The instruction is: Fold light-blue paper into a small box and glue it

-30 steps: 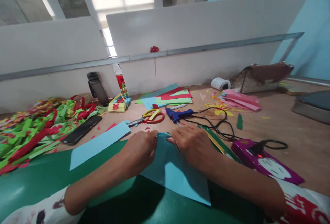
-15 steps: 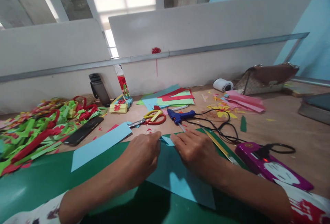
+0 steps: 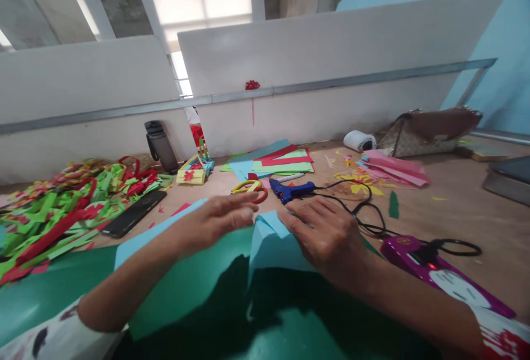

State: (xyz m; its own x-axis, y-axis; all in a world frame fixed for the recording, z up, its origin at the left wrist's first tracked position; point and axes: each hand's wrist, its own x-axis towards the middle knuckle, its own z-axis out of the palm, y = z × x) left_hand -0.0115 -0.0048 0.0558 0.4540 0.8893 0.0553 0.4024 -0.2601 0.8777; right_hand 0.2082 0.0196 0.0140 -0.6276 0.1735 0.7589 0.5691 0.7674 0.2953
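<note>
My right hand [image 3: 329, 233] grips a folded sheet of light blue paper [image 3: 275, 249] by its far edge. The sheet's near part is lifted and bends over the green mat [image 3: 190, 288]. To the left of it, my left hand [image 3: 221, 213] is apart from the paper, its fingers stretched out. Beneath my left forearm lies a second blue paper strip [image 3: 138, 244], partly covered. Scissors with yellow and red handles [image 3: 260, 193] show just beyond my left fingers. A blue glue gun [image 3: 292, 189] rests beyond my right hand.
A black phone [image 3: 134, 213] lies beside heaped green and red paper strips [image 3: 70, 211]. Farther back are a dark bottle [image 3: 161, 147], a small yellow paper basket [image 3: 191, 175] and coloured sheets [image 3: 285, 158]. Black cables run to a purple power strip [image 3: 443, 277] at right, before a handbag [image 3: 430, 131].
My left hand has let go of the blue paper and moved left, its fingers straightening. The sheet, flat before, is now raised in my right hand. The view has shifted slightly.
</note>
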